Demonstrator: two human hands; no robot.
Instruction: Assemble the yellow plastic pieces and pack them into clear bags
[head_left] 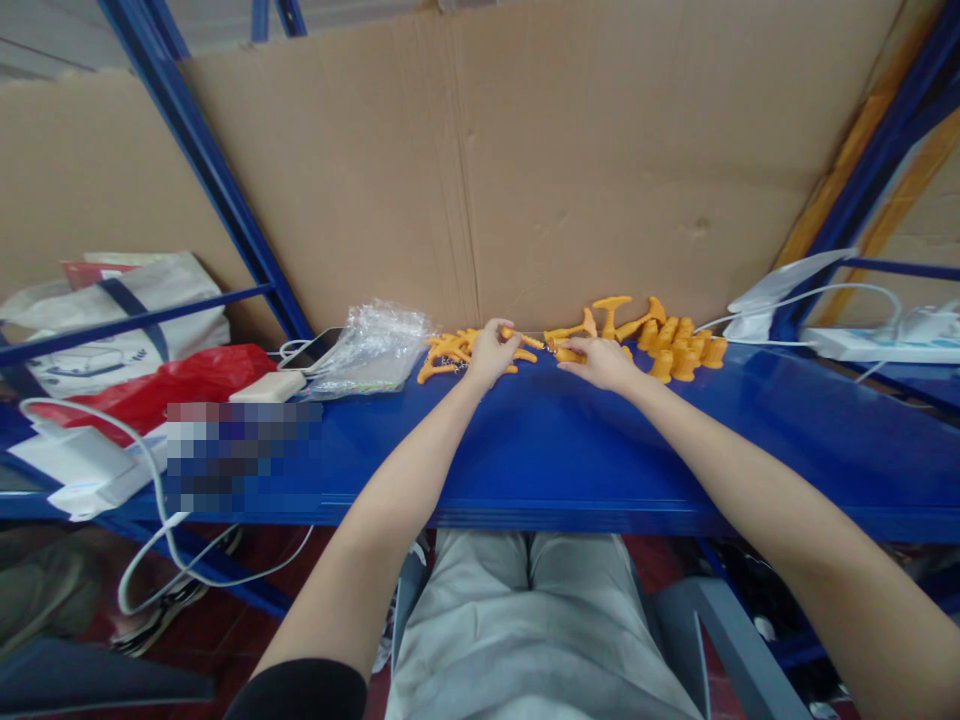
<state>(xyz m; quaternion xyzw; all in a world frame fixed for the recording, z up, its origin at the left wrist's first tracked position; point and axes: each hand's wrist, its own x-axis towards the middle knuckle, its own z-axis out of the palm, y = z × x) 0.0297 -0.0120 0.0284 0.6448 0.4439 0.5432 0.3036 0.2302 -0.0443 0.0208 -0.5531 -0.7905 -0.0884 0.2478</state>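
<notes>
Near the centre of the frame, the left hand (493, 355) pinches a small orange piece (509, 333) between thumb and fingers, above a heap of orange T-shaped pieces (448, 352) with fine chains. Just to the right in the frame, the right hand (600, 362) has its fingers closed around another orange piece (571, 355), both over the blue table (555, 450). Behind the right hand lie loose orange handles (611, 312); right of centre, short orange cylinders (682, 350) stand grouped. Left of the heap is clear plastic packaging (375, 350), with a red bag (172, 390) farther toward the left edge.
</notes>
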